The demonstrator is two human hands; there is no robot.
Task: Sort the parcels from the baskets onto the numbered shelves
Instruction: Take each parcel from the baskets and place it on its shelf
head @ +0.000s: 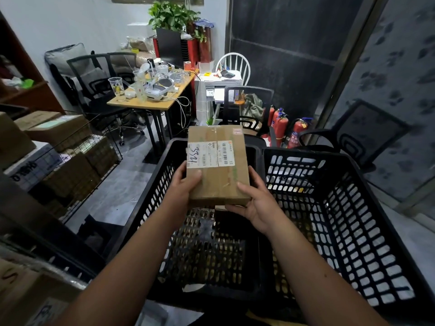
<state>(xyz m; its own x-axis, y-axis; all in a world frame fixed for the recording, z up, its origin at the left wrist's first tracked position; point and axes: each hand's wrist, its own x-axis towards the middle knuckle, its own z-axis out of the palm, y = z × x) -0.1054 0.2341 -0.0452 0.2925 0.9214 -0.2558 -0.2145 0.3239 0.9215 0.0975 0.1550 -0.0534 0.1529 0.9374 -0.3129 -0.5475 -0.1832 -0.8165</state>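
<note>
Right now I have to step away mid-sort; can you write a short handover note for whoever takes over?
Left hand and right hand: both grip the flat brown cardboard parcel at its near corners, held above the baskets.
Its white label carries a handwritten number, hard to read sideways.
Left black plastic basket and right black plastic basket: no parcels visible inside.
Earlier parcels sit in the wire rack at left.
Left to do: read the number, shelve this parcel.

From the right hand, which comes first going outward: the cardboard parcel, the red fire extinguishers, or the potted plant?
1. Cardboard parcel: held in the right hand, above the black basket.
2. Red fire extinguishers: on the floor beyond the basket.
3. Potted plant: at the far wall.
</note>
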